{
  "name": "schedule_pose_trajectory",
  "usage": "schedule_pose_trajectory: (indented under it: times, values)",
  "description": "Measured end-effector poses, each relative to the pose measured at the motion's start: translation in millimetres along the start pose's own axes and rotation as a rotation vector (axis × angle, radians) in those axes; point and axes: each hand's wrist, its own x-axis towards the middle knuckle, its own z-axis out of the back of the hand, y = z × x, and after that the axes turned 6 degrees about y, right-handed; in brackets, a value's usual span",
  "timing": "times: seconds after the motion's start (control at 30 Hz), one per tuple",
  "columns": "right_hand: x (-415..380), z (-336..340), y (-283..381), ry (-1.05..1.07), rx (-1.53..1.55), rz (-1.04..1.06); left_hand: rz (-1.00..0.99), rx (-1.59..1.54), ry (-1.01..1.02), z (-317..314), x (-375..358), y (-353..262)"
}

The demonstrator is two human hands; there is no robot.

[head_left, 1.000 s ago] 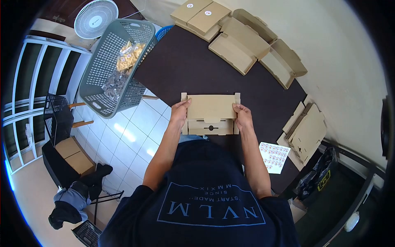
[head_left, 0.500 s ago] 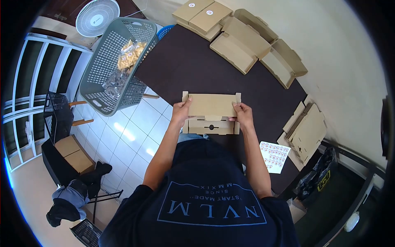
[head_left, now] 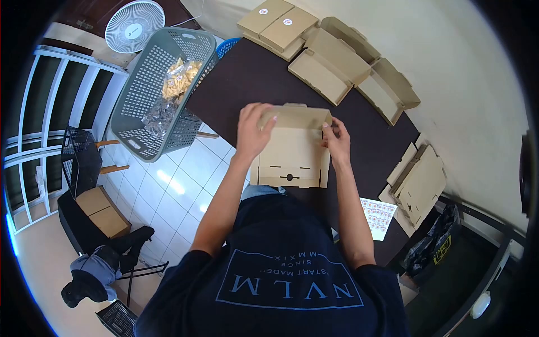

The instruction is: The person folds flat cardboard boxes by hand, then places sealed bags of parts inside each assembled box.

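Observation:
A brown cardboard box (head_left: 292, 149) lies partly folded at the near edge of the dark table, its inside showing and its far flap raised. My left hand (head_left: 254, 129) is at the box's far left corner, fingers apart and slightly blurred. At the far right corner, my right hand (head_left: 337, 139) has its thumb and fingers closed around the side flap. The near panel, with slots and a round hole, lies toward my body.
Open boxes (head_left: 328, 64) and closed stickered boxes (head_left: 281, 25) stand at the table's far side. Flat cardboard (head_left: 418, 185) and a sticker sheet (head_left: 378, 218) lie to the right. A grey basket (head_left: 151, 84) holds bagged items at left.
The far panel has swung up and away, exposing the box's inside. My left hand has moved up and loosened from the panel; my right hand has shifted slightly to the corner.

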Motion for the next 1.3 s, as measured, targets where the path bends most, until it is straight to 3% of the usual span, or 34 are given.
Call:
schedule_pose_trajectory:
  times: [0.03, 0.17, 0.23, 0.33, 0.43, 0.63, 0.73, 0.87, 0.97, 1.03, 1.1, 1.17, 1.23, 1.3]
  values:
    - [7.0, -2.1, 1.9, -0.002, -0.001, 0.004, -0.253, 0.153, 0.052, -6.7, 9.1, -4.1]
    - [38.3, -5.4, -11.3, -0.054, -0.187, 0.012, -0.252, 0.261, 0.134, -41.4, 40.9, -1.2]
    - [54.6, -5.2, -22.7, -0.083, -0.275, 0.041, -0.16, 0.41, 0.357, -56.4, 52.4, 8.5]
    - [62.4, -3.8, -24.5, -0.107, -0.345, 0.051, -0.122, 0.49, 0.478, -73.8, 66.2, 21.7]
    - [56.2, -7.9, -26.5, -0.159, -0.486, 0.183, -0.136, 0.488, 0.553, -87.2, 60.8, 34.6]
    - [46.4, -10.2, -33.7, -0.075, -0.434, 0.228, -0.151, 0.61, 0.428, -101.7, 26.4, 42.2]
    - [43.1, -7.9, -29.4, -0.079, -0.397, 0.206, -0.045, 0.542, 0.476, -103.1, 28.4, 35.6]
    - [32.0, -3.2, -25.1, -0.096, -0.34, 0.206, -0.049, 0.575, 0.475, -100.5, 28.7, 32.9]
    - [18.9, 1.3, -24.2, -0.102, -0.316, 0.325, 0.087, 0.493, 0.467, -89.4, 34.5, 21.1]
    - [-0.7, 7.0, -19.5, -0.088, -0.415, 0.361, 0.099, -0.038, 0.244, -67.2, 32.0, 14.0]
    - [-17.7, 17.0, -28.2, -0.054, -0.508, 0.413, 0.111, -0.039, 0.22, -38.6, 15.6, 7.1]
    - [-40.6, 27.2, -37.2, -0.01, -0.598, 0.462, 0.347, -0.288, 0.308, -11.3, -5.7, 15.1]
    - [-61.5, 34.2, -41.5, 0.203, -0.65, 0.405, 0.284, -0.28, 0.255, 3.8, -37.6, 38.6]
    - [-80.3, 36.3, -56.3, 0.186, -0.667, 0.371, 0.306, -0.144, 0.226, 15.7, -70.6, 46.6]
